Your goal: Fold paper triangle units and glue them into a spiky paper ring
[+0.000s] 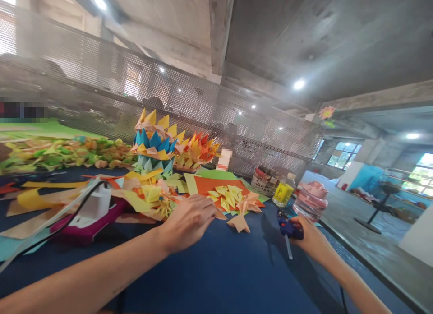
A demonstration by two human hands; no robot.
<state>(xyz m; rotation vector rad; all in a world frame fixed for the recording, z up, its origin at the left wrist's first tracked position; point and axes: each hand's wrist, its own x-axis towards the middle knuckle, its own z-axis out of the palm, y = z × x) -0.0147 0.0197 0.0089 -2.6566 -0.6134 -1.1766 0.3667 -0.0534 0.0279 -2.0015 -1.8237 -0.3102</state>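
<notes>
My right hand (309,237) is wrapped round a dark blue hot glue gun (291,229), and a clear glue stick (288,247) juts from its back end. My left hand (192,219) is closed, its fingers curled together over the near side of the paper pile; what they pinch, if anything, is hidden. Just beyond its fingertips are small yellow folded paper pieces (230,197) on an orange sheet (202,187). Peach folded pieces (239,223) lie between the two hands on the dark blue tabletop (216,269). Behind stand tiered folded-paper models (155,145) with pointed petals.
Left of my hand, a magenta-and-white power strip (89,230) with cables lies among loose paper strips (54,185). A yellow-labelled bottle (283,193), pink bottle (310,200) and basket (265,182) stand at the right. A perforated screen (189,102) rises behind.
</notes>
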